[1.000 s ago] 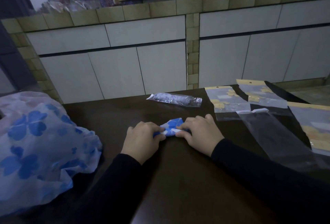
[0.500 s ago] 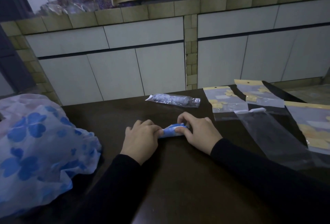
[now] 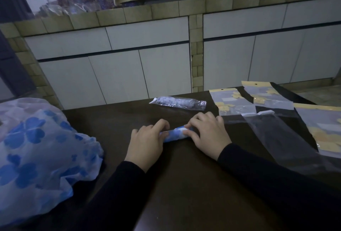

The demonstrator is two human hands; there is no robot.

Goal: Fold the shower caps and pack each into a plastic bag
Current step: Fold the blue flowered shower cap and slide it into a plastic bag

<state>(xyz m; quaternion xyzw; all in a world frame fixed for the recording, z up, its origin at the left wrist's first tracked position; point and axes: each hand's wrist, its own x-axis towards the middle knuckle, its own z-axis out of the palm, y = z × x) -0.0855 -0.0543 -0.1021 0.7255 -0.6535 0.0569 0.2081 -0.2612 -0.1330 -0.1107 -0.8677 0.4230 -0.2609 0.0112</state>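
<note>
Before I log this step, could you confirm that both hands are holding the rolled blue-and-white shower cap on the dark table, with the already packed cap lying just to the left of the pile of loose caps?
Not quite. In the head view the packed cap lies beyond the hands, near the table's far edge and right of the pile of loose caps. The rest holds: left hand and right hand hold the rolled shower cap.

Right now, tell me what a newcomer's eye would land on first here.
First, the two hands at the middle of the dark table: the left hand and right hand pinch a tightly rolled blue-flowered shower cap. Next, the big heap of blue-flowered caps on the left. Then a packed cap in its bag at the far edge, and a clear empty bag to the right.
</note>
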